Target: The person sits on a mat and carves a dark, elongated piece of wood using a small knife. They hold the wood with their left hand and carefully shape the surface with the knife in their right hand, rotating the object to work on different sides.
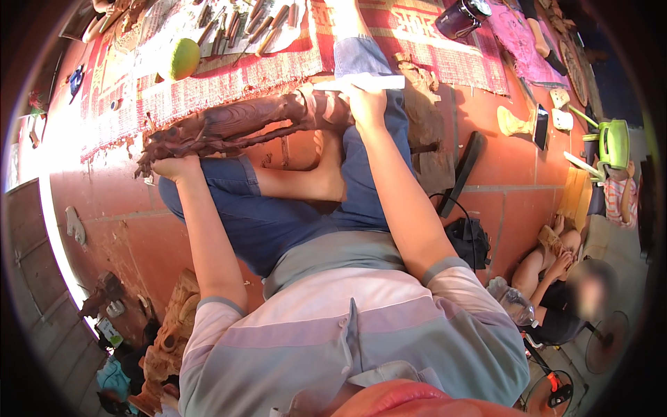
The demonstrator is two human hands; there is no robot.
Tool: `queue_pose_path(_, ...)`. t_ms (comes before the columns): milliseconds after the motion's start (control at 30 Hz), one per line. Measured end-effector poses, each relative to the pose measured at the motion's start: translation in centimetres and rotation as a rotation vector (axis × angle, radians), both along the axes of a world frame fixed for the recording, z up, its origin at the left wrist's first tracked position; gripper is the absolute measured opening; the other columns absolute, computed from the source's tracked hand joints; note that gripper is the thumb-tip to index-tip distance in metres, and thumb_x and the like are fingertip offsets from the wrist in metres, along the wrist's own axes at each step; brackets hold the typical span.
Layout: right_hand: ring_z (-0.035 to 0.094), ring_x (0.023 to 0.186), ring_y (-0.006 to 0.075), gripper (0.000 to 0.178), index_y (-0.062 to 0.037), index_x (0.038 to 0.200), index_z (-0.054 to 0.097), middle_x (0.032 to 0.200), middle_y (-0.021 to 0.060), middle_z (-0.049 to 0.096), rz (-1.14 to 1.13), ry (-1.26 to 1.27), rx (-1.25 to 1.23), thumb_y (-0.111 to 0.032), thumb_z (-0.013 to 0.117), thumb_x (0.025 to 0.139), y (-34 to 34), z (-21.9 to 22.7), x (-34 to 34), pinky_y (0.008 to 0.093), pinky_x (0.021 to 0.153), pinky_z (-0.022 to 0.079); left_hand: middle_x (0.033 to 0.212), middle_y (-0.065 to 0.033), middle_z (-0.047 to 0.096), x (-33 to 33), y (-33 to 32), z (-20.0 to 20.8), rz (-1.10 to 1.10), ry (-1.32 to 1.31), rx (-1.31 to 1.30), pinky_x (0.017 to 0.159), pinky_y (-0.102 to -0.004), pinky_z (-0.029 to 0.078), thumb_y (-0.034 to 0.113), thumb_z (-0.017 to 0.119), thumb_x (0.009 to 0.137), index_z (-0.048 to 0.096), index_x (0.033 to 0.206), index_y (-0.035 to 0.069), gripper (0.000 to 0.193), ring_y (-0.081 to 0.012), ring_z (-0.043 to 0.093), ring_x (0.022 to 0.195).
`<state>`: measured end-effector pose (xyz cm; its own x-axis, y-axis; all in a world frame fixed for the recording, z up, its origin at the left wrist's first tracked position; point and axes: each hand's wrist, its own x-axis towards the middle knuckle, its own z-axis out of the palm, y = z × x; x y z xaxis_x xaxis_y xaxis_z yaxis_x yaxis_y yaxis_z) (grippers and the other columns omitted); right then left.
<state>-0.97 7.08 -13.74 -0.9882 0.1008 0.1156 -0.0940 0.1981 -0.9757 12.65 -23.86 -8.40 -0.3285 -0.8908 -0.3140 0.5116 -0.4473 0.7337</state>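
A long reddish-brown wood carving (240, 118) with gnarled, pierced ends lies across in front of my crossed legs. My left hand (175, 167) is closed around its left end from below, and the carving hides most of the fingers. At the right end, my right hand (367, 104) grips a white flat strip (388, 82), holding it over or against the wood. Bright light washes out the strip, so its exact kind cannot be told. My bare foot (328, 174) rests just behind the carving.
Several carving tools (260, 31) lie on the red woven mat (292, 73) ahead, near a yellow-green round object (182, 59). A dark cylinder (462, 19) lies further right. Raw wood (429, 149) and a dark bar (467, 170) are beside my right leg. Another person (549, 274) sits at right.
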Motion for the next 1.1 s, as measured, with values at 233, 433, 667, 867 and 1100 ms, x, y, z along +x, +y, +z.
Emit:
queue_pose_path(233,0.06,0.062,0.0156,0.005,0.0032,0.078,0.062,0.072,0.0086,0.062,0.064,-0.108,-0.194,0.002,0.058,0.076,1.0,-0.5,-0.4,0.0266,0.056,0.049,0.105,-0.0105,0.057,0.0,-0.4,-0.6,0.038,-0.01,-0.018,0.089,-0.047,0.045,0.03,0.031,0.089,0.057,0.1,0.009,0.035,-0.0271,0.055,0.1)
queue_pose_path(433,0.061,0.067,0.0163,0.01,0.0015,0.079,0.065,0.076,0.0095,0.064,0.135,0.103,0.295,-0.005,0.058,0.077,1.7,-0.7,-0.3,0.0268,0.06,0.048,0.109,-0.01,0.056,0.4,0.2,-0.4,0.031,0.003,-0.028,0.09,-0.0471,0.044,0.033,0.027,0.09,0.055,0.105,0.009,0.041,-0.0276,0.054,0.102)
queue_pose_path(667,0.061,0.064,0.0159,0.004,0.004,0.075,0.06,0.073,0.0104,0.063,0.114,-0.052,-0.252,0.005,0.056,0.074,3.3,-2.8,-1.8,0.0263,0.059,0.05,0.112,-0.0111,0.054,0.4,-0.6,-1.4,-0.021,0.031,-0.065,0.09,-0.0461,0.044,0.033,0.027,0.09,0.054,0.108,0.008,0.041,-0.0274,0.054,0.103)
queue_pose_path(867,0.058,0.058,0.0132,0.003,0.0051,0.075,0.062,0.07,0.0083,0.062,0.035,-0.066,0.014,0.004,0.059,0.073,1.0,-1.1,-0.2,0.0241,0.052,0.047,0.111,-0.0107,0.055,0.6,0.0,-0.9,-0.025,0.037,-0.064,0.091,-0.0446,0.044,0.032,0.029,0.09,0.054,0.108,0.008,0.039,-0.0265,0.054,0.103)
queue_pose_path(1100,0.061,0.064,0.0146,0.009,0.0041,0.077,0.063,0.073,0.0099,0.064,0.057,-0.184,-0.175,0.001,0.054,0.078,1.4,1.4,0.0,0.0255,0.059,0.049,0.108,-0.0092,0.056,1.0,0.1,-0.9,-0.017,0.054,-0.049,0.091,-0.0447,0.044,0.029,0.03,0.089,0.055,0.104,0.008,0.036,-0.0262,0.054,0.103)
